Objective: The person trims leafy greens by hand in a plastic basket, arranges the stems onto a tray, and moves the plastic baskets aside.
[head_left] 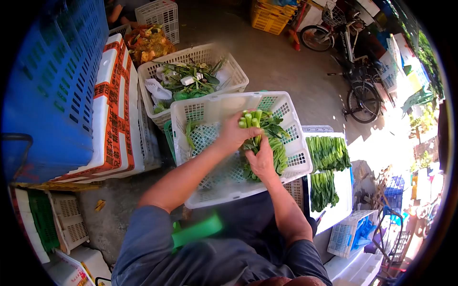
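Note:
A bunch of green leafy vegetables (251, 118), its thick cut stems pointing up, is held over a white plastic basket (229, 101). My left hand (237, 132) is wrapped round the stems from the left. On the right, my right hand (261, 158) is closed on the lower part of the same bunch. More green stalks (277, 155) lie in the right side of the basket, partly under my right hand. One loose green piece (190, 134) rests near the basket's left wall.
Behind stands a crate (234, 66) of leaf scraps. Trimmed greens (327, 152) lie in rows in a white box (347, 190) at the right. A blue crate (57, 95) and foam boxes (112, 105) are stacked left. Bicycles (355, 57) stand behind right. Part of another person (125, 10) shows at the upper left.

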The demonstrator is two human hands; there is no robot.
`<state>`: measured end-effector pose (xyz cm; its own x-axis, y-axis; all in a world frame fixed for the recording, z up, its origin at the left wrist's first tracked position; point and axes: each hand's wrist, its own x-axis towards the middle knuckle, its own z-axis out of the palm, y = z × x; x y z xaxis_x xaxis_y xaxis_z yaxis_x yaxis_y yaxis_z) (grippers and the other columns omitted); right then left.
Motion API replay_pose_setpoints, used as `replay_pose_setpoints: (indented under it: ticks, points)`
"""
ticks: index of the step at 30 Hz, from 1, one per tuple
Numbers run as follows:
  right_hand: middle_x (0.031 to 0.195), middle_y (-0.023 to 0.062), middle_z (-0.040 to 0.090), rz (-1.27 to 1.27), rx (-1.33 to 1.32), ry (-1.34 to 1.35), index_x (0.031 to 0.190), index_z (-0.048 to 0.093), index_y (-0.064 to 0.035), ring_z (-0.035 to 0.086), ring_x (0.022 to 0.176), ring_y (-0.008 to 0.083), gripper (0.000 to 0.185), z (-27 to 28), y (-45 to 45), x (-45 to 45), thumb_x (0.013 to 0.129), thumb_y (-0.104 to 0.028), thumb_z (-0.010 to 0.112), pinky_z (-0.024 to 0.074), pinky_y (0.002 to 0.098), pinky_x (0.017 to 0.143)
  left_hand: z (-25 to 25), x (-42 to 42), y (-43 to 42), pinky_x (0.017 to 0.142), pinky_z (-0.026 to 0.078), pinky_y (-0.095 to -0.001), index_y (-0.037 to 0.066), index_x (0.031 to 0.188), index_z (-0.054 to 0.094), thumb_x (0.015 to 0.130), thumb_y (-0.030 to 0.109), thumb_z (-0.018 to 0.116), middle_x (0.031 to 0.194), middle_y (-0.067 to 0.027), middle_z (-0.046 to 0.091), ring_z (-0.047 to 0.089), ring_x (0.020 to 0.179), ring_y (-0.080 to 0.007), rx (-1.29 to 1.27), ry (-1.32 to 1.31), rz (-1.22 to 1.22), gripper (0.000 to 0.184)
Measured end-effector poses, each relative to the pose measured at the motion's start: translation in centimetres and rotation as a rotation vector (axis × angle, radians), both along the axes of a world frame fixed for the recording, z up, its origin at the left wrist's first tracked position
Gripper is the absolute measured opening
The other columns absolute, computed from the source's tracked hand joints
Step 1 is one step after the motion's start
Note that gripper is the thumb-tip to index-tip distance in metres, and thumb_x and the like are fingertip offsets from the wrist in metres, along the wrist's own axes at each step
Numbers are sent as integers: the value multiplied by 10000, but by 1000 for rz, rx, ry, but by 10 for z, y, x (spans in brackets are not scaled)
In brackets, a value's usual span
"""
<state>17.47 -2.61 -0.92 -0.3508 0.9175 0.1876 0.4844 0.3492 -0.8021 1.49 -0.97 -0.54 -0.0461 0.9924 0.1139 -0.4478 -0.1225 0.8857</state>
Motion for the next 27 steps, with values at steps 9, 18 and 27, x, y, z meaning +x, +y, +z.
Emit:
replay_pose_setpoints:
  ticks: [9,18,27]
  points:
    - [1231,344,576,83,111,-83,1430,305,106,577,1111,509,697,-10,4,-11,836,-84,617,480,505,946,-3,9,2,885,511,-273,11,1258,575,803,133,860,1087,-15,650,586,979,-95,52,99,71,550]
    - [1258,346,566,121,127,-282,1432,302,135,567,1154,497,728,-16,5,-9,850,-118,659,491,497,952,-9,7,5,823,530,-267,13,1173,577,821,36,803,1023,-32,656,611,926,-96,-27,7,-30,419]
    - [958,226,702,306,37,-908,1014,619,13,690,909,392,445,1,9,1,824,-374,728,551,477,782,-7,-40,27,794,511,-275,7,1087,629,874,53,744,969,-24,676,628,862,-114,-15,-45,404,247]
